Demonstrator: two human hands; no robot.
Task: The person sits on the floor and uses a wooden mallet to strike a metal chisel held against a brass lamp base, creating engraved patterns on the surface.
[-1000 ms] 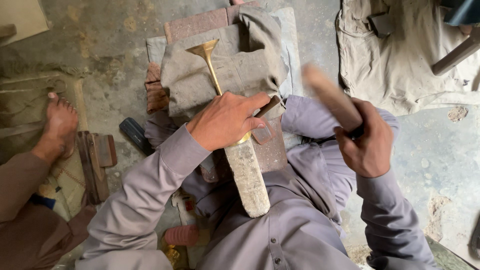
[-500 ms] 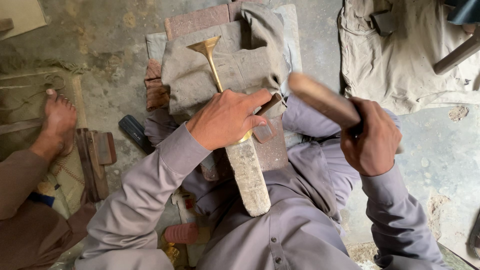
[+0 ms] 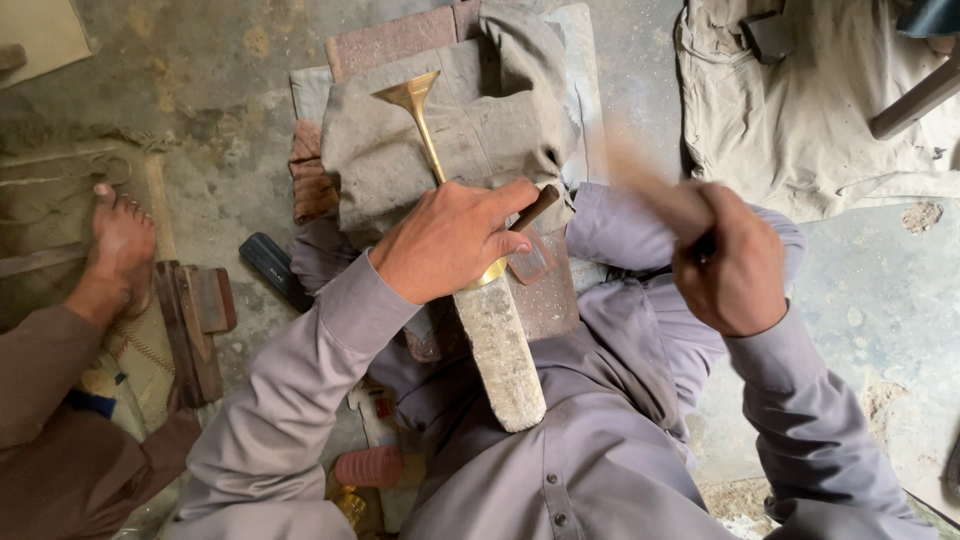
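My left hand (image 3: 450, 243) grips a long brass piece (image 3: 420, 120) with a flared, funnel-shaped far end and presses it onto a grey stone bar (image 3: 502, 355) that lies along my lap. A short dark rod (image 3: 537, 207) sticks out past that hand's fingers. The brass piece's far end rests on a cloth-covered block (image 3: 400, 165). My right hand (image 3: 735, 265) holds a wooden handle (image 3: 655, 190), motion-blurred, raised to the right of the brass piece. The handle's striking end is too blurred to make out.
Another person's bare foot (image 3: 118, 250) and brown sleeve (image 3: 45, 400) are at the left, beside wooden blocks (image 3: 195, 335). Bricks (image 3: 395, 40) lie under the cloth. A dark tool (image 3: 272, 270) lies on the concrete floor. A crumpled beige cloth (image 3: 800, 100) is at the top right. A red cylinder (image 3: 368, 466) sits near my lap.
My right hand has swung the wooden handle down and leftward toward the brass piece. My left hand and the brass piece have stayed in place.
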